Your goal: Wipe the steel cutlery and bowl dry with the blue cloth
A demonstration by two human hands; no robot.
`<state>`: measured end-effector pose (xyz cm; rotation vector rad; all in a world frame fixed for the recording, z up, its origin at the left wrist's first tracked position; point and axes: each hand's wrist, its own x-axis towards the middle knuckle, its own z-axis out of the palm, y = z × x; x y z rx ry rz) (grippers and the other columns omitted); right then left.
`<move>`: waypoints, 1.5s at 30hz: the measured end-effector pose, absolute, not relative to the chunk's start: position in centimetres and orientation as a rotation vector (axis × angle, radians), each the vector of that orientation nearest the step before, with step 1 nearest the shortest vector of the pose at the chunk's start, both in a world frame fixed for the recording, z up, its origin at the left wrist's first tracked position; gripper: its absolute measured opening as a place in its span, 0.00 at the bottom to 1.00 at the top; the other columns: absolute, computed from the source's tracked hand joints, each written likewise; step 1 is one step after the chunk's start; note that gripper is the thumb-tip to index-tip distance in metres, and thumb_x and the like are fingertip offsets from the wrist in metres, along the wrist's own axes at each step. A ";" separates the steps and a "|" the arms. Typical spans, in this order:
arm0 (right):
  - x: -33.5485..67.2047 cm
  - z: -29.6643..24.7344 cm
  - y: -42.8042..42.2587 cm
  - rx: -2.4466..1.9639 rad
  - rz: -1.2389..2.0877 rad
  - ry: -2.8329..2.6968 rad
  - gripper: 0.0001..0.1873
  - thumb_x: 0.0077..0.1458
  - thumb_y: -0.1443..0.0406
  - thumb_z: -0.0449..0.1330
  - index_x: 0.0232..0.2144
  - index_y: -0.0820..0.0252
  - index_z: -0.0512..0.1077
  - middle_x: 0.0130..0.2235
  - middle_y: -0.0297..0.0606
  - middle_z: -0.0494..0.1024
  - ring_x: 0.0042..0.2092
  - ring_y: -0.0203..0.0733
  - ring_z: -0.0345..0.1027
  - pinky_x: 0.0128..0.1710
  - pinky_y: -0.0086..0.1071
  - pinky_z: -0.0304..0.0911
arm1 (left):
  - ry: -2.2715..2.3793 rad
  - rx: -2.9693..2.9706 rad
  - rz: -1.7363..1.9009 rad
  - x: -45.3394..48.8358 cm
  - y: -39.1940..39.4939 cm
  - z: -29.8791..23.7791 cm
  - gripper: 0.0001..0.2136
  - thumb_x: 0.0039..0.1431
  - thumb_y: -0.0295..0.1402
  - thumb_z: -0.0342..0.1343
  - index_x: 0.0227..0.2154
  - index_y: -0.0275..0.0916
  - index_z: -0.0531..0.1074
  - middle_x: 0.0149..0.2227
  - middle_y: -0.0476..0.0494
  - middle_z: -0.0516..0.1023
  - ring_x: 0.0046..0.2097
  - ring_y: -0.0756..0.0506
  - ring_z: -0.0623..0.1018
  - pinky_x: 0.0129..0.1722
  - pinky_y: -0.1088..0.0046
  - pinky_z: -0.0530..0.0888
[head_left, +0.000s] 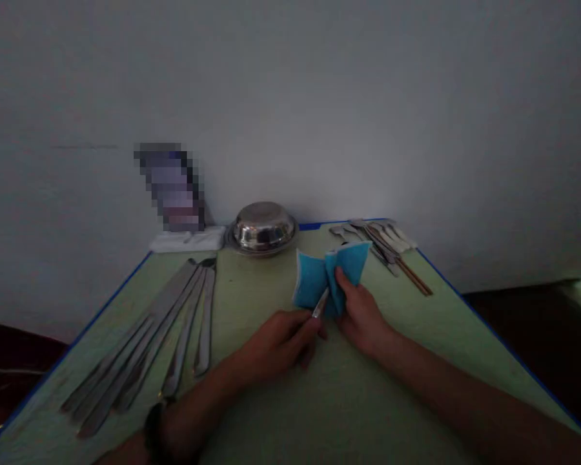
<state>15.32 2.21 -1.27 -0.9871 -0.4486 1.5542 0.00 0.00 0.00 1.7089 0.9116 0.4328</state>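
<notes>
My left hand (281, 339) is closed round the handle of a metal utensil (320, 303), whose far end disappears into a folded blue cloth (314, 278). My right hand (361, 313) pinches that cloth around the utensil, thumb on top. Both hands rest near the middle of the green table (252, 400). The utensil's working end is hidden by the cloth, so I cannot tell which kind it is.
Several long metal knives and utensils (150, 342) lie in a row at the left. More cutlery and wooden chopsticks (387, 248) lie at the back right. An upturned steel bowl (264, 226) and a white folded cloth (188, 241) sit by the wall.
</notes>
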 end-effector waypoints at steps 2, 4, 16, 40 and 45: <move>15.2 -1.2 2.2 -0.965 1.551 -0.423 0.15 0.39 0.55 0.64 0.23 0.59 0.67 0.22 0.28 0.73 0.25 0.33 0.64 0.27 0.28 0.60 | 0.841 1.638 0.436 -0.2 0.0 0.0 0.16 0.63 0.40 0.40 0.34 0.34 0.67 0.19 0.53 0.66 0.22 0.53 0.66 0.23 0.79 0.63; 15.1 -1.3 2.1 -0.956 1.553 -0.442 0.15 0.39 0.55 0.64 0.24 0.59 0.67 0.22 0.28 0.73 0.25 0.33 0.64 0.27 0.28 0.60 | 0.806 1.586 0.454 -0.3 0.0 -0.1 0.15 0.63 0.40 0.40 0.35 0.35 0.67 0.19 0.53 0.67 0.23 0.53 0.66 0.23 0.78 0.64; 15.4 -2.3 1.3 -1.058 1.476 -0.946 0.13 0.41 0.57 0.64 0.26 0.61 0.70 0.26 0.31 0.74 0.28 0.34 0.64 0.34 0.31 0.59 | 1.001 1.574 0.544 0.3 0.5 -0.5 0.17 0.62 0.41 0.40 0.26 0.36 0.66 0.15 0.55 0.64 0.18 0.54 0.63 0.19 0.81 0.62; 15.6 -1.6 2.8 -0.928 1.504 -0.601 0.14 0.38 0.63 0.66 0.31 0.61 0.72 0.30 0.35 0.79 0.32 0.39 0.71 0.39 0.36 0.65 | 0.979 1.498 0.618 0.1 0.6 -0.1 0.13 0.56 0.31 0.44 0.43 0.36 0.64 0.18 0.56 0.65 0.18 0.53 0.62 0.17 0.81 0.60; 15.7 -1.8 2.9 -0.919 1.495 -0.644 0.14 0.39 0.61 0.65 0.30 0.61 0.72 0.30 0.35 0.79 0.33 0.40 0.71 0.39 0.37 0.64 | 1.082 1.657 0.607 0.3 0.5 0.1 0.17 0.62 0.40 0.40 0.40 0.36 0.69 0.15 0.57 0.61 0.19 0.53 0.62 0.20 0.79 0.62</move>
